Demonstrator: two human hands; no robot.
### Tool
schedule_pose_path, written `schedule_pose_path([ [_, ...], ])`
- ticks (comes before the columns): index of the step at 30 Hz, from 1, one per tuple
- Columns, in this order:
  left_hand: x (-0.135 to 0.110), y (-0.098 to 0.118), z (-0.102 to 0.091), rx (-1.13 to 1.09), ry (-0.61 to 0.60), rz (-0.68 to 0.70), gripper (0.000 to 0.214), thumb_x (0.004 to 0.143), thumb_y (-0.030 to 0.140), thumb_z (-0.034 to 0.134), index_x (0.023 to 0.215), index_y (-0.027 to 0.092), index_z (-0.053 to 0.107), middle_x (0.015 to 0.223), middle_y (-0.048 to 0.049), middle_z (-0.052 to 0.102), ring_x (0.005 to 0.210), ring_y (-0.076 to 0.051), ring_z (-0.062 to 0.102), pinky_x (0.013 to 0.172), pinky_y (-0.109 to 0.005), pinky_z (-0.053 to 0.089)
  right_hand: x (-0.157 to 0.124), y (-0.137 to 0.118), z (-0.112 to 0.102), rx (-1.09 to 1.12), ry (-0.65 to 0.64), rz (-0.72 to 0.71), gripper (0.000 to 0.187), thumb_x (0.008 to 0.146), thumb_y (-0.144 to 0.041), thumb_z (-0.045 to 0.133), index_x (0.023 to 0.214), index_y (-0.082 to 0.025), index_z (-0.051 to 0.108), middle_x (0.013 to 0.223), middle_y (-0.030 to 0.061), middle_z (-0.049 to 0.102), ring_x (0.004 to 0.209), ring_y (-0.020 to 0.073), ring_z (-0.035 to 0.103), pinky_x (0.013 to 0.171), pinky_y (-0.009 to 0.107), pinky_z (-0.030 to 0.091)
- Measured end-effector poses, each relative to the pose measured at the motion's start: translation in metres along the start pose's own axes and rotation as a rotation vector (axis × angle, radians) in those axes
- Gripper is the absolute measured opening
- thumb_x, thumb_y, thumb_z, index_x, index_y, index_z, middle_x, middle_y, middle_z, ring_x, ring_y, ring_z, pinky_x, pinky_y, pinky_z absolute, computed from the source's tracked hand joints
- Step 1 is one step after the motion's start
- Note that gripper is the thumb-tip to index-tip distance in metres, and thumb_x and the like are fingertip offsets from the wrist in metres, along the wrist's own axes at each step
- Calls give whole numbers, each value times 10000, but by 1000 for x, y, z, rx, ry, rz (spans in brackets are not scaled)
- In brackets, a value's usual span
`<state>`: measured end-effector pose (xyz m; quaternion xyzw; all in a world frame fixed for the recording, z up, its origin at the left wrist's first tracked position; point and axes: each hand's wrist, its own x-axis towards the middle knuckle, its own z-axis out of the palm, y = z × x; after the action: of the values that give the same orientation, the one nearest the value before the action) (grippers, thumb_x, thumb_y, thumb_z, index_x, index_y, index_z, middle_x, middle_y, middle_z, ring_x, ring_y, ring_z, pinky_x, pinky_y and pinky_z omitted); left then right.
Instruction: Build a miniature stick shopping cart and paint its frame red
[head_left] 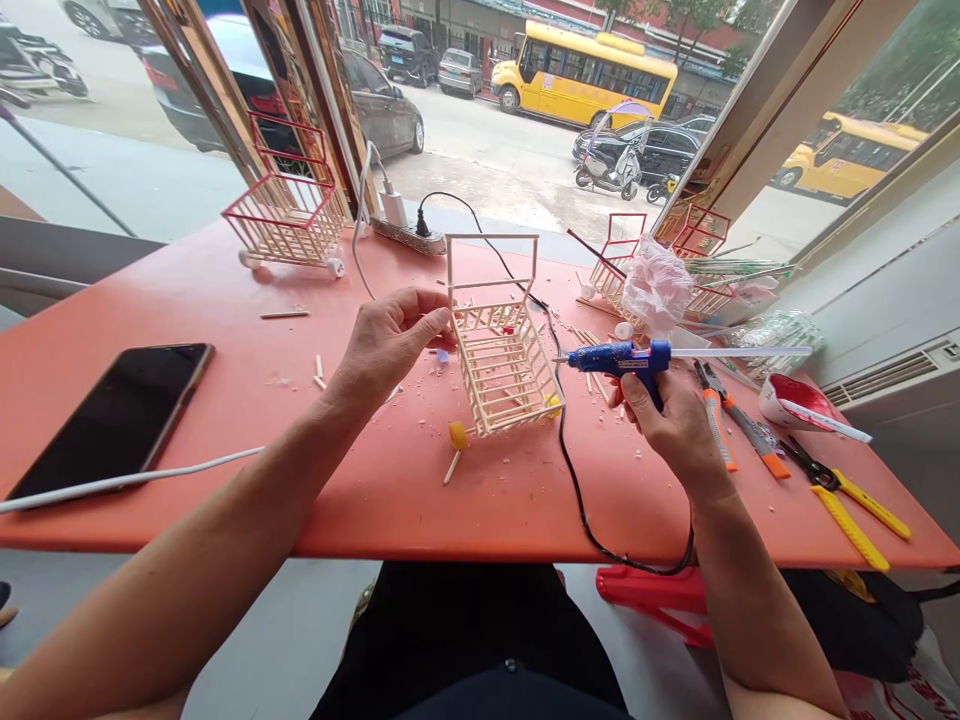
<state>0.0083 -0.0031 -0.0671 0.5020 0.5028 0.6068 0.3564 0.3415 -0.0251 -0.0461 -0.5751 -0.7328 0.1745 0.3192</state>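
Observation:
My left hand [401, 335] pinches the left upper edge of a small shopping cart model [502, 375] made of thin wooden sticks. Yellow wheels show at its lower corners, and a tall handle frame rises at its far end. My right hand [667, 415] is wrapped round a blue hot glue gun [619, 357]. A clear glue stick [739, 352] juts from the back of the gun. The nozzle points left, close to the cart's right side; whether it touches cannot be made out. A loose short stick [452, 467] lies just below the near left wheel.
A red-trimmed stick cart [289, 205] stands at the back left, near a power strip [409, 235]. A black phone [112, 415] lies left. Pliers [742, 420], yellow-handled cutters [847, 490] and a red cup [799, 400] sit right. The black cord [574, 470] crosses the orange table [360, 520].

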Motion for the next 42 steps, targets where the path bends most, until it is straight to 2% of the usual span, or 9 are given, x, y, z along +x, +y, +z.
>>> schedule_pose_path([
  [5, -1, 1, -1, -13, -13, -17, 269, 833, 297, 791, 1053, 145, 759, 829, -28, 770, 746, -181, 778, 830, -394, 707, 1, -1, 1, 17, 21, -25, 584, 1023, -726, 517, 819, -212, 704, 796, 77, 727, 611, 177, 570, 613, 349, 440],
  [11, -2, -3, -2, -33, -88, 10, 465, 830, 388, 856, 1208, 132, 767, 1136, -121, 828, 966, -228, 811, 950, -432, 701, 1, 1, 1, 31, 23, -6, 614, 1016, -763, 509, 826, -211, 702, 785, 80, 726, 619, 182, 575, 595, 341, 424],
  [14, -2, -5, -3, -32, -116, 18, 530, 837, 446, 866, 1248, 128, 762, 1204, -143, 819, 1004, -242, 807, 975, -449, 693, 1, 3, 1, 37, 37, -1, 636, 1001, -793, 511, 843, -209, 707, 799, 87, 731, 630, 187, 582, 598, 342, 430],
  [17, -1, -6, -5, -12, -123, 24, 522, 849, 455, 855, 1238, 121, 762, 1185, -147, 815, 980, -242, 801, 932, -439, 697, 0, 5, 1, 43, 45, -1, 657, 995, -819, 510, 844, -213, 713, 799, 87, 730, 629, 189, 581, 601, 347, 439],
  [23, 0, -6, -7, 44, -72, 56, 461, 866, 431, 802, 1208, 125, 761, 1110, -119, 807, 882, -202, 779, 776, -351, 669, 0, 9, 2, 85, 59, 16, 658, 985, -840, 527, 856, -223, 715, 748, 57, 701, 578, 176, 552, 557, 339, 430],
  [33, -2, -4, -6, 85, -58, 52, 411, 873, 432, 782, 1165, 144, 770, 1017, -90, 814, 814, -191, 761, 736, -336, 640, -2, 16, 7, 200, 184, -59, 530, 1026, -720, 609, 911, -212, 708, 662, -1, 654, 536, 135, 531, 532, 300, 422],
  [42, -1, -8, -6, 96, -52, 18, 365, 879, 396, 746, 1135, 139, 784, 1033, -98, 821, 787, -178, 759, 735, -335, 644, -6, 8, 7, 234, 231, -84, 540, 1025, -726, 609, 888, -212, 702, 656, -8, 631, 532, 126, 521, 514, 289, 402],
])
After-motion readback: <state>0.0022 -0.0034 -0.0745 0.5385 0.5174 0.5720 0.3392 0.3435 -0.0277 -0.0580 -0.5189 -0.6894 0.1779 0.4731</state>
